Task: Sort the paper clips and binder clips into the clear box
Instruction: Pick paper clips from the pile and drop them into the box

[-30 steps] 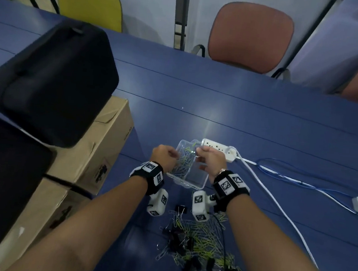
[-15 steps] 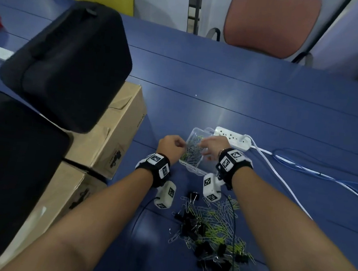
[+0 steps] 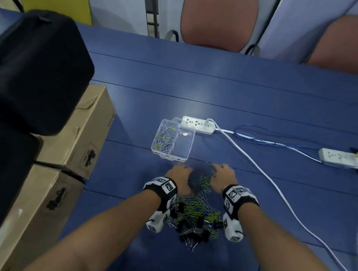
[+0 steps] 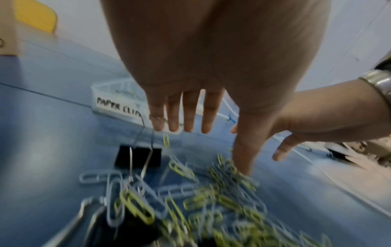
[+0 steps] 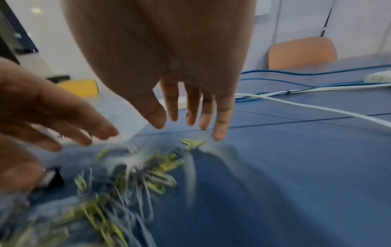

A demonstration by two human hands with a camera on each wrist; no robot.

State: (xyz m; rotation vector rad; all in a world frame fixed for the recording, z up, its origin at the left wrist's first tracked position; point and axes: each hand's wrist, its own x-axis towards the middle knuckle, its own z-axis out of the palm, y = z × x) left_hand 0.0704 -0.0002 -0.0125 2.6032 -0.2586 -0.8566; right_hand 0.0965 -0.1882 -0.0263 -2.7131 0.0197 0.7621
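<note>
Both hands, left hand [image 4: 190, 80] and right hand [image 5: 169, 70], hover spread-fingered over the motion-blurred clip pile [image 3: 196, 213], partly hiding it.

cardboard boxes [image 3: 79, 134] left, white cable [image 3: 258, 167] right, seemingly bare table [image 3: 232, 92] beyond

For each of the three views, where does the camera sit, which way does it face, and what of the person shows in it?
Head: above, facing forward and down at the table; both forearms, left hand, right hand.
Left wrist: along the left hand's straight fingers toward the clear box; the right hand intrudes.
Right wrist: along the right hand toward cables; the left hand intrudes.
Shared: the clip pile appears in all three.
</note>
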